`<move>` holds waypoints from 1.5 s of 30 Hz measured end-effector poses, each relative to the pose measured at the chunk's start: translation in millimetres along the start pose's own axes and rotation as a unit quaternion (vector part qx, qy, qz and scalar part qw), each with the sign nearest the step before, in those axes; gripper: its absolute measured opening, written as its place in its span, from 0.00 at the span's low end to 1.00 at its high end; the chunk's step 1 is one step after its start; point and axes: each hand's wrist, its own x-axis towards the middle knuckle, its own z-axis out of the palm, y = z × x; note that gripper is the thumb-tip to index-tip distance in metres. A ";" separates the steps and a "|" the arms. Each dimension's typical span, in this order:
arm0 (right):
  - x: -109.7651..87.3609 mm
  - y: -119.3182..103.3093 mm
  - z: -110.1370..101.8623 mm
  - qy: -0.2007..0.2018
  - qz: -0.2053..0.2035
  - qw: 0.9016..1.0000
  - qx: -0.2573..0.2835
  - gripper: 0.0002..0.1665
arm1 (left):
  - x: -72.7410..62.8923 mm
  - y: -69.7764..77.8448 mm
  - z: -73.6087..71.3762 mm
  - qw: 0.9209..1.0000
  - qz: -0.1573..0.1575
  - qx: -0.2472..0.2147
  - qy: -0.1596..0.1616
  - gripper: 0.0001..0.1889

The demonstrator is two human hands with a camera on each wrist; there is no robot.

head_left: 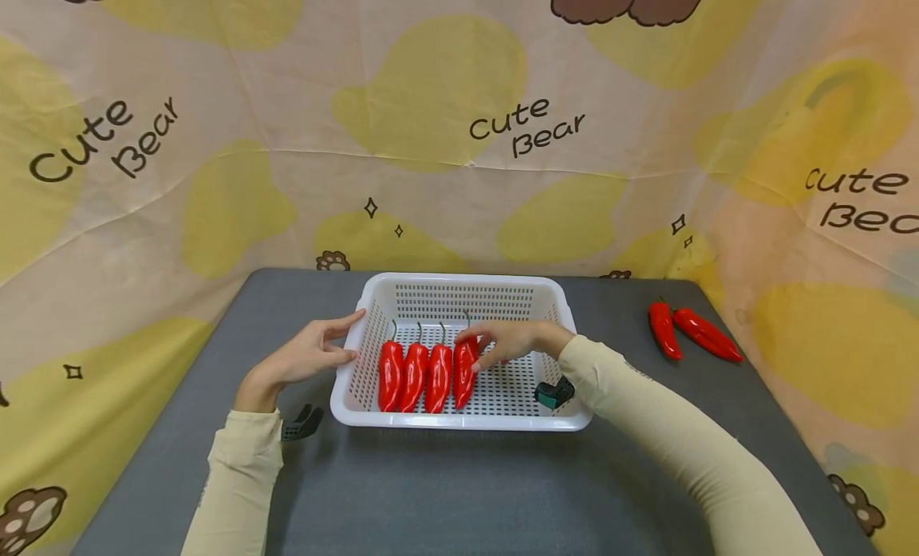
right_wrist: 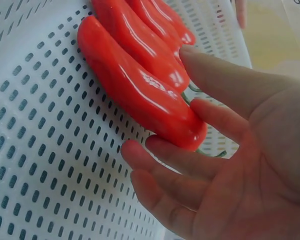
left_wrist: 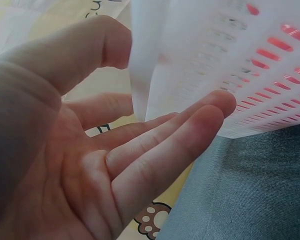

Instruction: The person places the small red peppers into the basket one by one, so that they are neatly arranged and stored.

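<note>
left hand (head_left: 303,353) spread against the plastic basket (head_left: 459,421), the loosely parted right hand (head_left: 511,341) apparently aligns the fourth red chili pepper (head_left: 463,383), calling next for clean release.

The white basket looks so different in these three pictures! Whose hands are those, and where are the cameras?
There's no robot here, just a person's bare left hand and right hand. The wide picture comes from a camera worn on the head, looking forward and down. Each close-up comes from a camera on one wrist, watching that hand.

On the grey table sits the white basket. I can see four red peppers in a row inside it. Two more peppers lie on the table, off to the right.

The left hand touches the basket's left side. The right hand reaches inside, around the upper part of the row's rightmost pepper, but I can't tell if it is really gripping it.
</note>
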 end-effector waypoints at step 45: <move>-24.8 7.7 -13.6 0.011 0.002 0.999 0.041 0.41 | -4.0 2.4 -0.6 1.000 0.010 -0.001 -0.005 0.41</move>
